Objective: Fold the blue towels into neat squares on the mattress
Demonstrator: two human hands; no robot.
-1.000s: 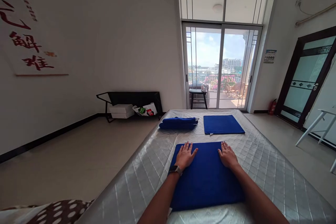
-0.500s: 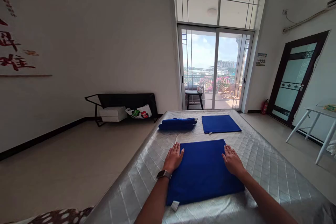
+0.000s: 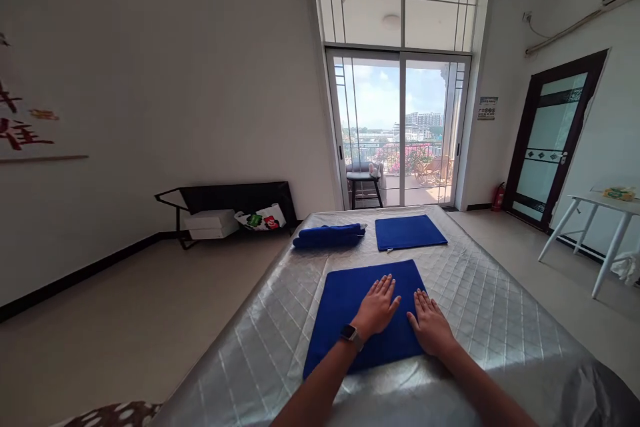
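Note:
A flat blue folded cloth (image 3: 340, 307) lies in front of me on a silver quilted cover (image 3: 265, 320). My left hand (image 3: 377, 305), with a watch on the wrist, rests flat on the cloth right of its middle, fingers stretched out. Along the cloth's right edge lies my right hand (image 3: 431, 321), also flat with its fingers extended. Neither hand grips anything. Farther back are a rolled or bunched blue cloth (image 3: 330, 235) on the left and another flat blue cloth (image 3: 411, 233) on the right.
Beyond the covered bed-like surface stands a sliding glass door (image 3: 400, 127). To the left, a black bench-like frame (image 3: 235, 197) has white boxes (image 3: 210, 223) by it. A white table (image 3: 607, 203) and a brown door (image 3: 555, 140) are at right.
My left hand has moved right, from the cloth's left edge onto its surface. My right hand stays by the right edge, now slightly lower. The view has shifted a little to the right.

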